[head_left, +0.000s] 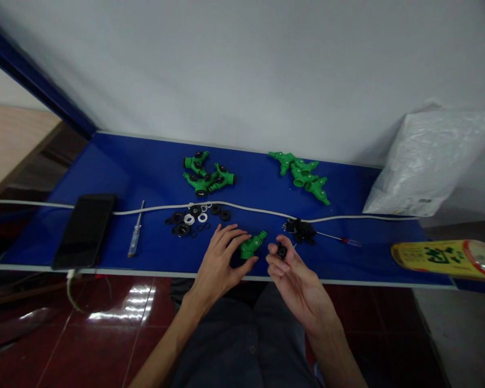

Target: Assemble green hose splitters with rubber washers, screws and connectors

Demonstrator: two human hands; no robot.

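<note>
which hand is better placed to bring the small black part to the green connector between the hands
Likely the right hand: it holds the small black part, close to the green connector, while the left hand is curled around that connector.

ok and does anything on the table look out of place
Nothing looks spilled or damaged. Slightly odd: the white cable strung across the blue table, right past the loose rings.

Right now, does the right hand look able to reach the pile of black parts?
Probably yes: the black parts lie just beyond the right hand, with nothing visible blocking the way, though this hand holds a small black piece.
</note>
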